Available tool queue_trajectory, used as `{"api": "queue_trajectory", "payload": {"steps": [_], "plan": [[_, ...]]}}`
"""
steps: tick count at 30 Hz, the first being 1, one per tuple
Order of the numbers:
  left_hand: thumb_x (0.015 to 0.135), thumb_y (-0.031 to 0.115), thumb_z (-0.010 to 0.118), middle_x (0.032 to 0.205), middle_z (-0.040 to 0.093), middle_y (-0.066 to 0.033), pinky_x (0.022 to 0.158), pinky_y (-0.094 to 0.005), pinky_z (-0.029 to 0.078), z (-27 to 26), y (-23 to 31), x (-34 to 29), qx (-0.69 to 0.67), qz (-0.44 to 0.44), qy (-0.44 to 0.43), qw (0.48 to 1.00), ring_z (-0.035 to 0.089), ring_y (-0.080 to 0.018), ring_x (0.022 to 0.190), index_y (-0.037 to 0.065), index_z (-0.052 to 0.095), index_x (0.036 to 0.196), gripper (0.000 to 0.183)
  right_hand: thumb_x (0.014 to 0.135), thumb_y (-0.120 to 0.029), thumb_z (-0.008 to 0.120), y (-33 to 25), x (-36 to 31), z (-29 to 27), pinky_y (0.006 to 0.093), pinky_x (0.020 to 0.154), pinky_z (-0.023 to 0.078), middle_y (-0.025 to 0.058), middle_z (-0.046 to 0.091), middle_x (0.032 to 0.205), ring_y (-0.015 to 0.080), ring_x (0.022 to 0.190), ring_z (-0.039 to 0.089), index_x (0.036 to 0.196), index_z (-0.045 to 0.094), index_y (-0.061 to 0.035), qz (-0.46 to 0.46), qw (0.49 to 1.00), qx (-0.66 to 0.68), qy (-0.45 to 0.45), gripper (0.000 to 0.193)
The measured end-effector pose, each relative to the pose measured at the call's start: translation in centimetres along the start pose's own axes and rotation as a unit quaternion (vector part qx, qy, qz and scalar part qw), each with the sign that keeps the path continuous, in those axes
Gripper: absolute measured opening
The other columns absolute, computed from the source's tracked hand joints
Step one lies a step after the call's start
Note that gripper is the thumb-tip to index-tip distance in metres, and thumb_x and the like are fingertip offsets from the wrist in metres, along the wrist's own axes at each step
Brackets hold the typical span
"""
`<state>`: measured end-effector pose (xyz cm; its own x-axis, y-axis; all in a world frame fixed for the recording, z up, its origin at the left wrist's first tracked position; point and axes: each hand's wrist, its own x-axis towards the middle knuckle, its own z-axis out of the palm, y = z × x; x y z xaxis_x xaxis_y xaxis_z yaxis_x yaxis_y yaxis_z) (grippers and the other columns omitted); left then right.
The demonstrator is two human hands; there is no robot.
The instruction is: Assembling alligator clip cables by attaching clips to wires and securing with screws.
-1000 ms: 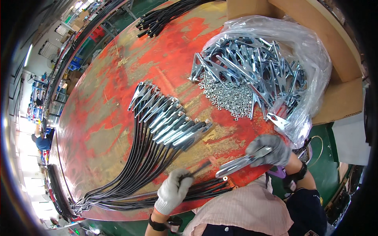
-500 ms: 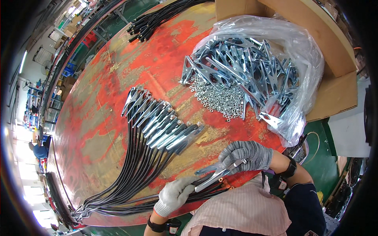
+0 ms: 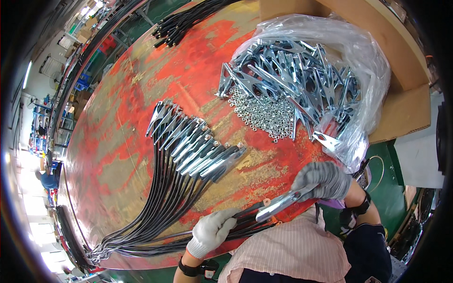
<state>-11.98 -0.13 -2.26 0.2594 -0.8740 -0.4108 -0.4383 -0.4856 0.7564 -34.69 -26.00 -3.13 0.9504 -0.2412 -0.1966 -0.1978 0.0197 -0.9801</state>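
My left hand (image 3: pixel 213 232), in a white knit glove, is closed around a black cable (image 3: pixel 249 209) near its end. A copper ring terminal (image 3: pixel 267 202) shows at that end, beside a shiny metal spring clamp (image 3: pixel 283 204). My right hand (image 3: pixel 323 180), in a grey knit glove and blurred by motion, grips the clamp by its right end. Its fingertips are partly hidden. More black cables (image 3: pixel 174 246) lie under and beside my left hand. Farther off, a row of clamps (image 3: pixel 198 146) lies overlapping, with cables running from them to the lower left.
A heap of loose metal clamps (image 3: pixel 283 70) spills from a clear plastic bag (image 3: pixel 373 70) beside a cardboard box (image 3: pixel 406 111). Small nuts (image 3: pixel 262 115) are piled before it. A black cable bundle (image 3: pixel 181 23) lies at the far edge of the worn red table (image 3: pixel 122 118).
My right hand has moved right and slightly up with the clamp. The copper ring terminal now shows between the cable and the clamp. My left hand has hardly moved.
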Motion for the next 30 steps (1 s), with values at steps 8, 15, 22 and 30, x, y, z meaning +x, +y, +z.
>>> {"api": "queue_trajectory", "payload": {"steps": [8,15,22,30], "plan": [[0.090,0.012,0.058,0.099,0.068,-0.0164,0.076,-0.0349,0.053,-0.8,0.5,-0.9,-0.021,-0.012,-0.043,0.999,0.067,-0.0283,0.087,0.003,0.065,0.113,0.026,0.093,-0.018,0.063,1.0,2.9,3.5,0.0290,0.088,0.051,0.0037,0.066,0.106,0.0151,0.100,0.064,0.110,0.062,-0.0045,-0.030,0.994,0.066,-0.084,0.022],[0.089,0.010,0.059,0.097,0.068,-0.0166,0.076,-0.0339,0.052,-0.9,-0.5,-1.2,-0.097,0.030,-0.069,0.992,0.068,-0.0276,0.086,0.002,0.064,0.113,0.026,0.082,-0.014,0.070,-0.3,4.6,3.4,0.0302,0.082,0.052,0.0048,0.064,0.106,0.0227,0.095,0.063,0.107,0.060,-0.0091,-0.107,0.980,-0.084,-0.143,0.028],[0.087,0.010,0.061,0.090,0.069,-0.0138,0.070,-0.0363,0.053,-0.8,-1.2,-0.9,-0.072,0.022,-0.052,0.996,0.067,-0.0288,0.078,0.003,0.064,0.112,0.026,0.089,-0.017,0.067,0.9,5.0,3.0,0.0303,0.086,0.051,0.0070,0.062,0.105,0.0224,0.098,0.063,0.115,0.057,-0.0073,-0.263,0.955,-0.107,-0.085,0.029],[0.079,0.019,0.069,0.072,0.063,-0.0040,0.052,-0.0362,0.048,-0.7,0.6,-0.4,0.282,0.169,0.080,0.941,0.062,-0.0249,0.061,0.017,0.068,0.107,0.028,0.086,-0.036,0.071,1.4,3.5,2.3,0.0305,0.086,0.051,0.0047,0.067,0.101,0.0165,0.094,0.065,0.121,0.057,-0.0084,0.163,0.969,-0.137,-0.128,0.047]]}}
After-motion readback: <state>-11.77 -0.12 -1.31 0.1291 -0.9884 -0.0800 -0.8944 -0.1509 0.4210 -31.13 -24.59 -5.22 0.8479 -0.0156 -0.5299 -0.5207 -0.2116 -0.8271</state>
